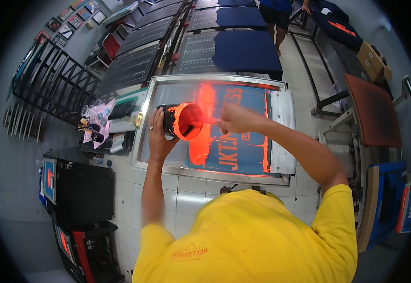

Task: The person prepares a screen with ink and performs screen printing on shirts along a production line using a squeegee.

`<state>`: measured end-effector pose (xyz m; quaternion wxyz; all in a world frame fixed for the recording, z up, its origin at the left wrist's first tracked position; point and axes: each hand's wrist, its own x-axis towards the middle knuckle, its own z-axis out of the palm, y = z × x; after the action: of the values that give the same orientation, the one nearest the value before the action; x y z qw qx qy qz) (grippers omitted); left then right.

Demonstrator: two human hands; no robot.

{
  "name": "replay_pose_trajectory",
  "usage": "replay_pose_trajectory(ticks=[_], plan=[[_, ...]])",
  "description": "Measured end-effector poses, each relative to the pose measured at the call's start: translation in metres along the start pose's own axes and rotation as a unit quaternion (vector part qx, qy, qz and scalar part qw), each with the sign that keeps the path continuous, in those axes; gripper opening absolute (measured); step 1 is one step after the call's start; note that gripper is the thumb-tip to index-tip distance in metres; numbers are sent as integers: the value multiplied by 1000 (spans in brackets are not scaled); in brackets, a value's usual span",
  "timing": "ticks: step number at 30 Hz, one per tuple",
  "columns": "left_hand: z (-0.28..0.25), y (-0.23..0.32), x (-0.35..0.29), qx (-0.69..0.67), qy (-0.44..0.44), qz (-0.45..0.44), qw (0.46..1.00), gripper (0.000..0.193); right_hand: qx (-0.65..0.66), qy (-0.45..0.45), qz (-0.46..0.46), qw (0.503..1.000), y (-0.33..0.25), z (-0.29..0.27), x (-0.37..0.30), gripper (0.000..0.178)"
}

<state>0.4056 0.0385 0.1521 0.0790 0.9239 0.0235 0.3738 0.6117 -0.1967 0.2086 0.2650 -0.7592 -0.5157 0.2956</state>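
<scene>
My left hand (157,137) is wrapped round a black tub (167,121) tipped on its side, its mouth turned to the right. Bright orange ink coats the tub's rim and inside. In my right hand (236,119) is the handle of an ink-smeared spatula (209,120), whose blade reaches toward the tub's mouth. Both hands are above a silk screen (167,160) in a metal frame. A thick band of orange ink (199,150) lies across its mesh, left of the stencilled lettering (229,148). A metal clamp (282,132) grips the screen's right end.
Beyond the screen, dark blue fabric pieces (243,49) lie on a row of printing boards. Left stands a side table with a pink cloth (102,115) and tools. A brown panel (371,111) and a cardboard box (374,62) are at right. Another person (276,16) stands at the back.
</scene>
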Motion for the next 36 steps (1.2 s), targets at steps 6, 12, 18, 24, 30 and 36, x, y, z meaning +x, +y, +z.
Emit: replay_pose_trajectory(ticks=[6, 12, 18, 24, 30, 36], plan=[[-2, 4, 5, 60, -8, 43, 997, 105, 416, -135, 121, 891, 24, 22, -8, 40], [3, 8, 8, 82, -2, 39, 996, 100, 564, -142, 138, 802, 55, 35, -30, 36], [12, 6, 13, 65, 2, -35, 997, 100, 581, -117, 111, 798, 72, 24, -38, 38], [16, 11, 22, 100, -29, -77, 992, 100, 564, -84, 96, 816, 85, 9, -40, 38], [20, 13, 32, 137, -35, -140, 980, 100, 553, -39, 96, 826, 102, -2, -29, 36], [25, 7, 50, 92, -90, -270, 954, 98, 483, 26, 131, 865, 110, -10, 1, 37]])
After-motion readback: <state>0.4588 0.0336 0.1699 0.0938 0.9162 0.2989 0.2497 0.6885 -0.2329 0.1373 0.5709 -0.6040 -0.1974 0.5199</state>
